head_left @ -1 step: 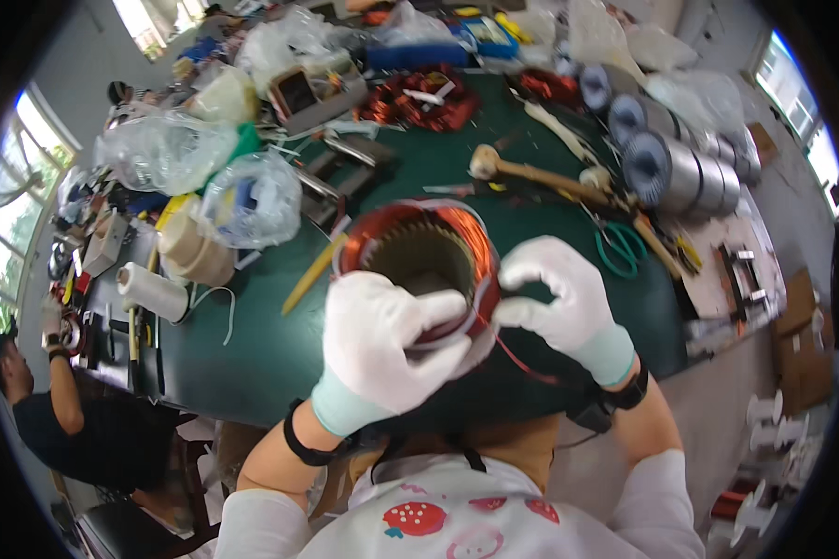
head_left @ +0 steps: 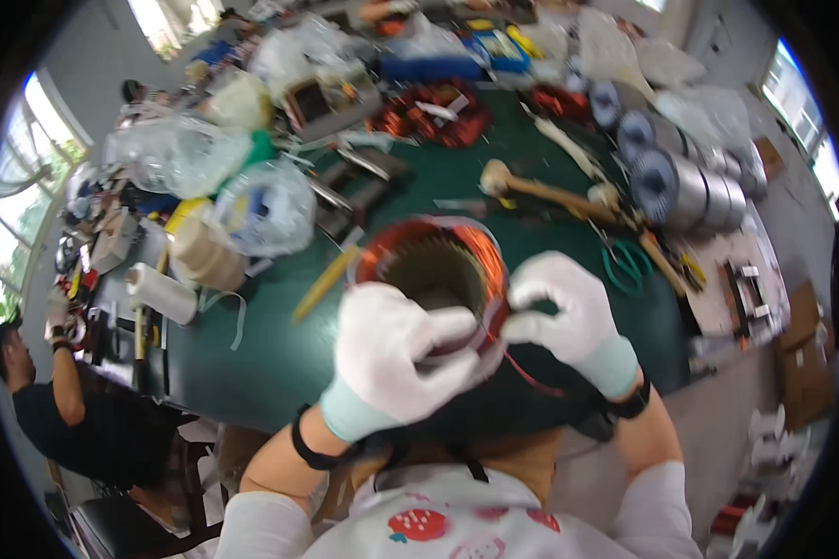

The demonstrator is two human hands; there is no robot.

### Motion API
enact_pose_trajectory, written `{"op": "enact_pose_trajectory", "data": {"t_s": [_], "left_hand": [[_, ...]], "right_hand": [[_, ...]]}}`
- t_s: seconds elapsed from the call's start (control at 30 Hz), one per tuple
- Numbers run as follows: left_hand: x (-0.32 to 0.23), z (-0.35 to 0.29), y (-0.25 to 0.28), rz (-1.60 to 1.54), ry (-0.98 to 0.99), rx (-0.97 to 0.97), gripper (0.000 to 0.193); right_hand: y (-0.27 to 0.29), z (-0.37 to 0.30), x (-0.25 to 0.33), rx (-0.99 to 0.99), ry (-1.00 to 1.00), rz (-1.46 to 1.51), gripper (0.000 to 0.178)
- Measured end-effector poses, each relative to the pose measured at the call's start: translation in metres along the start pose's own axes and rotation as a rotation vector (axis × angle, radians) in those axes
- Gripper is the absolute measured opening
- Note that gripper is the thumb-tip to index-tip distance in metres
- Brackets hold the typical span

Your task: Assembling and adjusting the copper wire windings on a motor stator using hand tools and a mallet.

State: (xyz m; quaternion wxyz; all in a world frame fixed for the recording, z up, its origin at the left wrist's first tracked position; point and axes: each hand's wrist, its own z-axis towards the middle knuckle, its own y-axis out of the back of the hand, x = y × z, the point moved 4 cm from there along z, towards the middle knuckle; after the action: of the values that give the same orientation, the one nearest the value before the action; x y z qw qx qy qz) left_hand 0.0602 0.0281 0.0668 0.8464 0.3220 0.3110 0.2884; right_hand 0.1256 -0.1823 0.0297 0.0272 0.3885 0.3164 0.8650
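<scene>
A motor stator [head_left: 490, 270], a ring with copper-coloured windings and a slotted inner wall, stands on the dark green table in front of me. My left hand [head_left: 391, 349], in a white glove, grips its near rim, thumb and fingers closed around the edge. At the right side of the rim my gloved right hand [head_left: 573, 317] has thumb and fingertips pinched together against the windings. What lies between those fingertips is too small and blurred to make out. A thin red lead wire [head_left: 536, 383] trails from the stator below my right hand.
Behind the stator lie a wooden-handled mallet [head_left: 550, 189] and a red wire bundle [head_left: 457, 116]. Green-handled scissors [head_left: 627, 270] and silver stator cores [head_left: 690, 191] are right. A yellow strip [head_left: 326, 284], white thread cone [head_left: 163, 293] and plastic bags [head_left: 266, 210] lie left, near a co-worker [head_left: 89, 419].
The whole view has shifted slightly, so the table and its things sit a little lower and farther right. Both hands keep about the same hold on the stator.
</scene>
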Motion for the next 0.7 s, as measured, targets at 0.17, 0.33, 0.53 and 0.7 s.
{"op": "enact_pose_trajectory", "data": {"t_s": [0.17,0.33,0.53,0.7], "left_hand": [[0.005,0.005,0.013,-0.119,-0.075,-0.084,0.018],[0.008,-0.002,0.009,-0.092,-0.09,-0.066,0.031],[0.012,-0.007,0.006,-0.092,-0.078,-0.055,0.027],[0.017,-0.005,0.006,-0.119,-0.094,-0.037,0.027]], "right_hand": [[0.009,0.042,-0.009,0.248,-0.208,0.237,0.036],[0.011,0.071,-0.008,0.486,-0.315,0.217,0.05],[0.015,0.038,0.012,-0.001,0.195,0.028,0.059],[0.007,0.04,0.021,0.246,0.51,-0.327,0.057]]}}
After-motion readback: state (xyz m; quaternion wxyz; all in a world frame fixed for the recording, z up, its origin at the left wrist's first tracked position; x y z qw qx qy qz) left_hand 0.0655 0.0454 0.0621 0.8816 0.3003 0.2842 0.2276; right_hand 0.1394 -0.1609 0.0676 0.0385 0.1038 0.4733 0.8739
